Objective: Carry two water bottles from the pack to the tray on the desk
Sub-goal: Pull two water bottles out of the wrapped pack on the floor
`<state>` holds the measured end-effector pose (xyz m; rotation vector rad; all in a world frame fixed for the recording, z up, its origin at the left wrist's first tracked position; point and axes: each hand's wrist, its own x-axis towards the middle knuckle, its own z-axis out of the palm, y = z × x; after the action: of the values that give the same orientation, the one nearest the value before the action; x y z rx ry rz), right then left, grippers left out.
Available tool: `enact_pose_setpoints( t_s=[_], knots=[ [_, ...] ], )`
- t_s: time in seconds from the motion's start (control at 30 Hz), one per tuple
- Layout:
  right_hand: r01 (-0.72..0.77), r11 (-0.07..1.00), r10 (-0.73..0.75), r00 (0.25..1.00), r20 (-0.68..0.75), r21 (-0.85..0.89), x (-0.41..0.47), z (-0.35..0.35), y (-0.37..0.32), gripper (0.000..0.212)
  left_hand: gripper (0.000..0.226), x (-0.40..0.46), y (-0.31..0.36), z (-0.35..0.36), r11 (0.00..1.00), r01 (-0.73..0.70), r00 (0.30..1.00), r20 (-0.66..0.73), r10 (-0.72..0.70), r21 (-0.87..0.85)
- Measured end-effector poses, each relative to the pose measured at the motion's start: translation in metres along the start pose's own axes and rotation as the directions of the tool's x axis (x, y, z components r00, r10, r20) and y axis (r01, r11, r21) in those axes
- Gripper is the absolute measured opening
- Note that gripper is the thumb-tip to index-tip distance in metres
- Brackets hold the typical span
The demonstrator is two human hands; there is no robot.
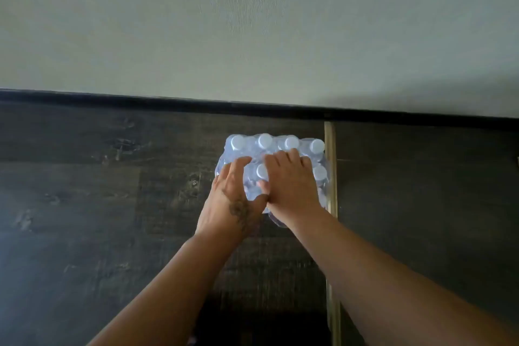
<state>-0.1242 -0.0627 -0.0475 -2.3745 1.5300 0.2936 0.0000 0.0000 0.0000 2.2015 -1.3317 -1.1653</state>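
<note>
Both hands work the clear plastic-wrapped pack of white-capped water bottles (276, 154) on the dark wood floor (98, 191) by the wall, left hand (234, 196) and right hand (292, 185) spread flat, gripping nothing, likely to free 2 bottles.

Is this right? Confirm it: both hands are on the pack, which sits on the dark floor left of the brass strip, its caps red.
Wrong on one count: the caps are white, not red, as the head view shows. Both hands, left and right, are on the pack, on the dark floor left of the brass strip.
</note>
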Motion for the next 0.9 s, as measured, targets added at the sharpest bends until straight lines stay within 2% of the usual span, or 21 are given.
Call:
enact_pose_setpoints(
  t_s=[0.1,0.23,0.33,0.43,0.6,0.7,0.8,0.9],
  knots=[
    [0.087,0.992,-0.089,0.996,-0.019,-0.089,0.012,0.010,0.000,0.045,0.072,0.011,-0.008,0.009,0.999,-0.031,0.999,-0.013,0.031,-0.014],
    [0.151,0.983,-0.148,0.988,0.042,-0.107,0.024,0.013,0.002,0.048,0.087,0.022,-0.017,0.028,0.992,-0.124,0.992,0.015,0.124,0.038],
    [0.148,0.988,-0.147,0.989,0.024,-0.049,0.028,0.010,0.004,0.042,0.107,0.026,-0.024,0.035,0.989,-0.142,0.989,0.028,0.143,-0.029],
    [0.200,0.980,-0.200,0.980,-0.024,0.018,0.024,-0.007,0.011,0.037,0.118,0.027,-0.032,0.045,0.975,-0.222,0.975,0.017,0.223,-0.022],
    [0.244,0.960,-0.233,0.968,-0.094,0.135,0.003,-0.062,0.021,0.028,0.106,0.027,-0.029,0.046,0.960,-0.277,0.959,-0.045,0.278,0.031],
    [0.258,0.955,-0.235,0.958,-0.163,0.145,-0.006,-0.102,0.024,0.031,0.097,0.026,-0.022,0.031,0.943,-0.307,0.951,-0.086,0.297,-0.131],
    [0.261,0.948,-0.214,0.946,-0.242,0.183,-0.009,-0.149,0.023,0.035,0.065,0.030,-0.013,0.013,0.939,-0.306,0.950,-0.114,0.291,-0.158],
    [0.265,0.926,-0.194,0.945,-0.263,0.270,-0.010,-0.190,0.024,0.032,0.072,0.030,-0.004,0.001,0.939,-0.284,0.959,-0.073,0.275,-0.195]
  ],
)
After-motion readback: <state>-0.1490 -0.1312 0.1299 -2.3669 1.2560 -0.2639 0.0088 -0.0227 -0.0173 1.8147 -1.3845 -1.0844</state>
